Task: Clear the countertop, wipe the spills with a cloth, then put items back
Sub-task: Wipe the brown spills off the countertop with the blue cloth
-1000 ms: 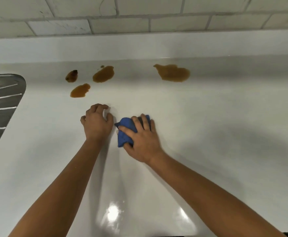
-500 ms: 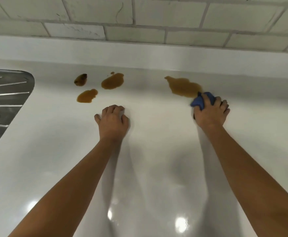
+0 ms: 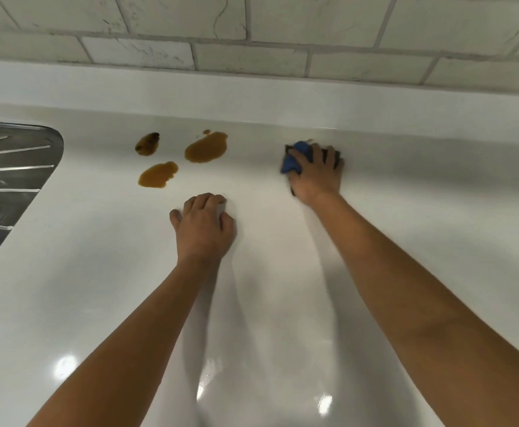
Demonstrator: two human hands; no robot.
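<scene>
My right hand [image 3: 315,174] grips a bunched blue cloth [image 3: 290,163] and presses it on the white countertop [image 3: 421,195] near the back upstand, over the spot where the right-hand brown spill lay. Most of the cloth is hidden under my fingers. Three brown spills sit to the left: a dark small one [image 3: 147,144], a larger one [image 3: 206,147] and one nearer me [image 3: 158,175]. My left hand [image 3: 204,229] rests on the counter with curled fingers, holding nothing, just in front of those spills.
A ridged steel drainboard [image 3: 5,180] fills the left edge. A low white upstand [image 3: 252,97] and a tiled wall [image 3: 252,26] close off the back. Glossy counter stretches to the right and toward me.
My right hand carried the cloth from beside my left hand out to the far right spill and now covers it. My left hand stayed put.
</scene>
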